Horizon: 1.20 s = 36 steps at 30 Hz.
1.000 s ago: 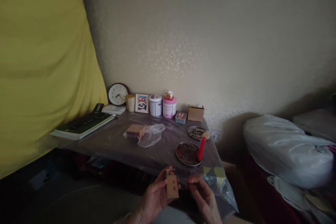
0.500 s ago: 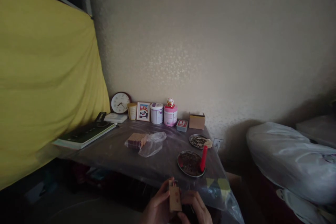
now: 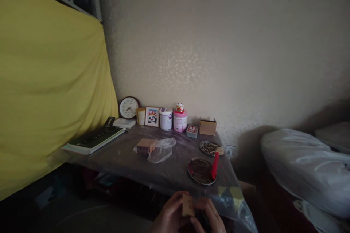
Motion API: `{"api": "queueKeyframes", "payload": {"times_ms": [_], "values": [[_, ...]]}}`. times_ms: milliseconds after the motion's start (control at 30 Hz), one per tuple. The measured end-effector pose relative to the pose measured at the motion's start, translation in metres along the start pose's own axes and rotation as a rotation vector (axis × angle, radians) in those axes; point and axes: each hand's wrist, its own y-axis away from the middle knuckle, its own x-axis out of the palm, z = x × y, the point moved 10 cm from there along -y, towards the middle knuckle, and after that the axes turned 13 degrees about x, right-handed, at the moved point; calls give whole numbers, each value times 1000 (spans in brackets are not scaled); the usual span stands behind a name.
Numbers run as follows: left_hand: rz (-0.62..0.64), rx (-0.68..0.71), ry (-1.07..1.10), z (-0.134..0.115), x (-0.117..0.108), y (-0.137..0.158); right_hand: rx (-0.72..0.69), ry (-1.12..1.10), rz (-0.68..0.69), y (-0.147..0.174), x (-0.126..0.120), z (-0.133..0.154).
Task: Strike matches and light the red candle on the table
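Observation:
A small cardboard matchbox (image 3: 187,205) is held near the front edge of the table, low in the view. My left hand (image 3: 171,213) grips it from the left, fingers wrapped behind it. On the other side, my right hand (image 3: 209,214) is closed, its fingertips at the box's right side and its thumb by the lower corner. No match heads show at the box's top. Just beyond the hands, a red candle (image 3: 215,166) stands upright at the right side of a round metal plate (image 3: 201,181) with dark residue on it.
A second plate (image 3: 202,151) holds many matchsticks. A stack of matchboxes (image 3: 146,146) lies in clear plastic wrap. Along the wall stand a clock (image 3: 129,108), a panda picture (image 3: 152,117), two tins (image 3: 166,119), and an open carton (image 3: 207,127). A thick book (image 3: 94,141) lies left.
The matchbox looks shorter; the match heads that showed at its top are out of sight. Both hands stay around it. The whole scene has shifted slightly right in view.

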Motion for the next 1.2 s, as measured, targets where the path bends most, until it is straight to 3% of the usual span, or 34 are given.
{"api": "queueKeyframes", "payload": {"times_ms": [200, 400, 933, 1200], "values": [[-8, 46, -66, 0, -8, -3, 36, -4, 52, -2, 3, 1], [-11, 59, -94, -5, -3, -1, 68, 6, 72, 0, 4, -2], [35, 110, -171, -7, -3, -1, 104, 0, 8, 1, -1, -8], [36, 152, -218, 1, -15, -9, 61, -39, -62, 0, -7, -6]]}}
